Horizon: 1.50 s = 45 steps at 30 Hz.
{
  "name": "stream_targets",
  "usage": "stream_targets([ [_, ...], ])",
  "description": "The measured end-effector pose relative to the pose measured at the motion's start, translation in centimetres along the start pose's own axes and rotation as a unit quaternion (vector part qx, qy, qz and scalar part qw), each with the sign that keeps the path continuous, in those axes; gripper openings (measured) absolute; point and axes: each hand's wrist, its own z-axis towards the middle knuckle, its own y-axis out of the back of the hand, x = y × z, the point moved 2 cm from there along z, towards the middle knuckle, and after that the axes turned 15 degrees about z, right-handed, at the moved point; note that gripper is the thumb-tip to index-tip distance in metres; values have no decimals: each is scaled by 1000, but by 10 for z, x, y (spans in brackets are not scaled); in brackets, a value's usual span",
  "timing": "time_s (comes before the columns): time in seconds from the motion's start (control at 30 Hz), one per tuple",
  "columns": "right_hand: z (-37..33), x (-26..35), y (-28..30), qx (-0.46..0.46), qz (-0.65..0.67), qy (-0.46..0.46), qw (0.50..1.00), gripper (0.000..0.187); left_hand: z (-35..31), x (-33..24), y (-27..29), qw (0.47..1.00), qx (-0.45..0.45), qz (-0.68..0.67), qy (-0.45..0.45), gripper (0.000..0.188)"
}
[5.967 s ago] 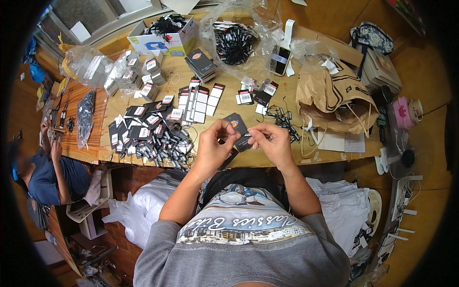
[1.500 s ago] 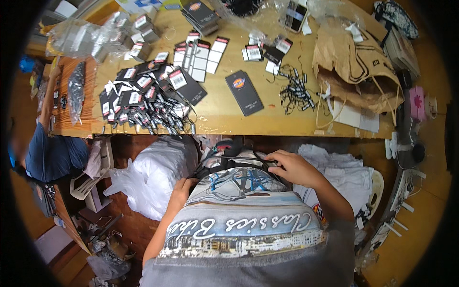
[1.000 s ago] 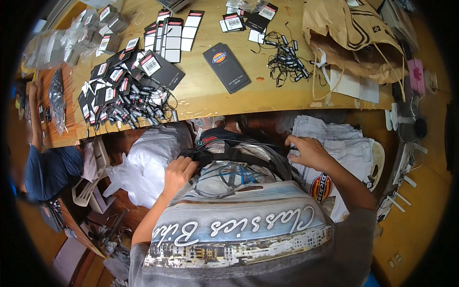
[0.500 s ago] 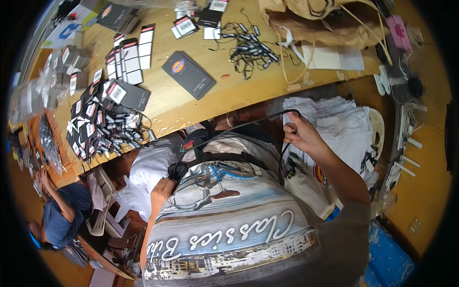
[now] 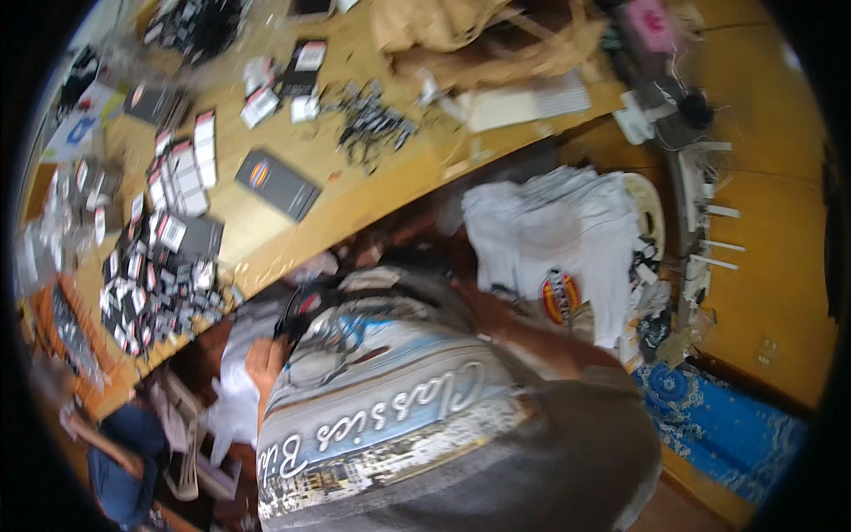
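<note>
My left hand [image 5: 264, 359] is at the left side of my waist, fingers curled against a black bundle [image 5: 295, 309] with a small red spot. What exactly they grip is blurred. My right hand [image 5: 483, 312] is low at the right side of my waist, in front of the hanging white T-shirts [image 5: 550, 222]. Motion smears its fingers, and I cannot make out anything in them. The printed grey T-shirt [image 5: 390, 390] that I wear fills the lower middle.
On the wooden table [image 5: 292, 239] lie a dark card [image 5: 277, 184], a heap of black-and-white tags [image 5: 160, 284], corded tags [image 5: 372, 120] and a brown paper bag [image 5: 461, 35]. Another person [image 5: 128, 452] sits at lower left. Blue patterned cloth [image 5: 718, 426] lies at lower right.
My right hand has dropped from its raised place to my waist; the black cord it held up no longer shows there. The view has swung right, and my left hand stays at my waist.
</note>
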Motion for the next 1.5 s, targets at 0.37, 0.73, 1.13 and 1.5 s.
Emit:
stream_targets([
  [0.37, 9, -23, 36, 49, -89, -65, 993, 11, 20, -5, -1, 993, 117, 19, -15, 12],
  [0.73, 93, 117, 66, 130, 138, 120, 975, 20, 49, -8, -10, 987, 133, 42, -78, 16],
  [1.13, 59, 26, 54, 145, 31, 112, 983, 20, 28, -22, 15, 955, 261, -115, -82, 21],
  [1.5, 65, 65, 79, 213, 117, 106, 964, 26, 80, 0, 13, 960, 250, -107, -59, 17],
])
